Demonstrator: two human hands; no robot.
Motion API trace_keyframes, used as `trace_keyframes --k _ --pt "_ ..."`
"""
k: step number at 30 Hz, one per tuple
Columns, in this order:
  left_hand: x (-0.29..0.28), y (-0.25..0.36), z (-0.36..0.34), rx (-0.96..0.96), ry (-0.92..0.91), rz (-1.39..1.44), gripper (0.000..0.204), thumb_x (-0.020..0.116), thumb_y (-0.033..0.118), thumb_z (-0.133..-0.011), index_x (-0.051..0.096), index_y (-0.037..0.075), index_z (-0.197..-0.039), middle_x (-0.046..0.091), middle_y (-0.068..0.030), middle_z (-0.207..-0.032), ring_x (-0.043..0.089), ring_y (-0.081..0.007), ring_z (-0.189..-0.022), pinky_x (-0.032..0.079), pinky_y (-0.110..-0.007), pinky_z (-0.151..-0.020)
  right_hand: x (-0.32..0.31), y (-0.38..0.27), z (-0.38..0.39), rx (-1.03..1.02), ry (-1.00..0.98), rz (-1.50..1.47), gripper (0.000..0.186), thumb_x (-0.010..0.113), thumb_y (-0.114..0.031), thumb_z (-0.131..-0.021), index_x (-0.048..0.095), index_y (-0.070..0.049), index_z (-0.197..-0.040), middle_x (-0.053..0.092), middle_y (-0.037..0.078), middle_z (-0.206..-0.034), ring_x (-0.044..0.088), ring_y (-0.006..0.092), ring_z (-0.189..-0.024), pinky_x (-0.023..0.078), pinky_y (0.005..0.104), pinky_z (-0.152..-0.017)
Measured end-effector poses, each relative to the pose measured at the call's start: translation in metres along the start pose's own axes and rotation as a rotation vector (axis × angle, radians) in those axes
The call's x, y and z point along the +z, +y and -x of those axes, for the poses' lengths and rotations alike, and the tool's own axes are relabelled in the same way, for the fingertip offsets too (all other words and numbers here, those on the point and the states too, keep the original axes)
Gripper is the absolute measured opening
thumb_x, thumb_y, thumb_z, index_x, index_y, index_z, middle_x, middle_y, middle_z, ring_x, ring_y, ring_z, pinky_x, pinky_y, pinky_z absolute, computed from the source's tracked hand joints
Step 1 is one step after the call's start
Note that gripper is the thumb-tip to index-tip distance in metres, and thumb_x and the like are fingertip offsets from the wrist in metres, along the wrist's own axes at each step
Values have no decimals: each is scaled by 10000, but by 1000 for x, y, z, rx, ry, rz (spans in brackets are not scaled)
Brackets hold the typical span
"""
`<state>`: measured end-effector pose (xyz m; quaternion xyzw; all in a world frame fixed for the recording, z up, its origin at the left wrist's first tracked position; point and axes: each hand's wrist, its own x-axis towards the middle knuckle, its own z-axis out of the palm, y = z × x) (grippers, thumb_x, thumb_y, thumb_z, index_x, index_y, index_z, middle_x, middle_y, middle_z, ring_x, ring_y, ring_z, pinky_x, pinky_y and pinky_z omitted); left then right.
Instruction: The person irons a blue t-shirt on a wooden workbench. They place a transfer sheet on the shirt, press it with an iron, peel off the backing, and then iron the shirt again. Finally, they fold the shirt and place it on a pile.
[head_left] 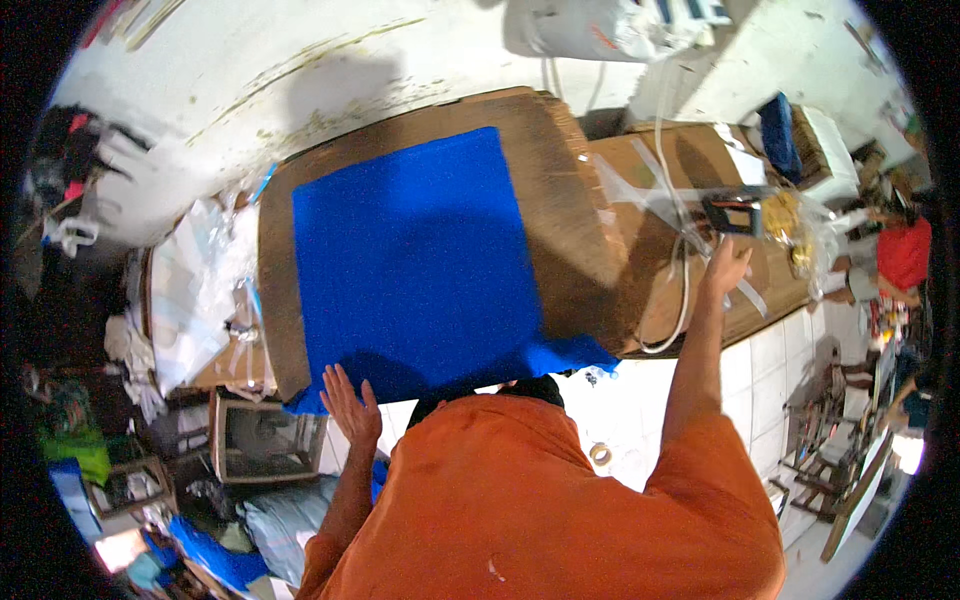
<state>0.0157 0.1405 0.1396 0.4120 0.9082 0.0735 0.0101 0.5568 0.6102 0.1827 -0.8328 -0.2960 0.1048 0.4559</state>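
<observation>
A blue cloth (420,260) lies spread over a brown board-topped table (565,235), its near edge hanging at the front. My left hand (352,410) rests at the cloth's near left corner with its fingers stretched out, holding nothing. Off to the right, my right hand (728,266) is stretched out just below a black tool (735,214) that looks like an iron. Blur hides whether the fingers touch or grip it. A pale cord (686,290) loops down beside that hand.
Right of the table is a lower cardboard-covered surface (640,190) with clear plastic packaging (800,225). White sheets and plastic (195,290) lie on the left. A roll of tape (600,454) is on the tiled floor. Another person in red (905,255) is at far right.
</observation>
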Motion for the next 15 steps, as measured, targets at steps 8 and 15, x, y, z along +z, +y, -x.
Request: trace_keyframes --k 8,15 --pt "20 -6 -25 -16 179 55 754 560 365 -1058 281 -62 -1612 244 -289 -1693 202 -445 -1587 159 -596 -1276 19 -17 319 -1297 -1003 111 776 617 -459 -1004 392 1 -1587 327 299 -1647 253 475 -1557 156 624 -1270" --pt "18 -10 -26 -189 -34 84 897 558 532 -1020 258 -64 -1619 229 -284 -1700 162 -463 -1591 86 -622 -1277 45 -5 311 -1343 -1126 486 837 580 -578 -1012 322 -100 -1649 172 184 -1743 109 433 -1606 12 684 -1257"
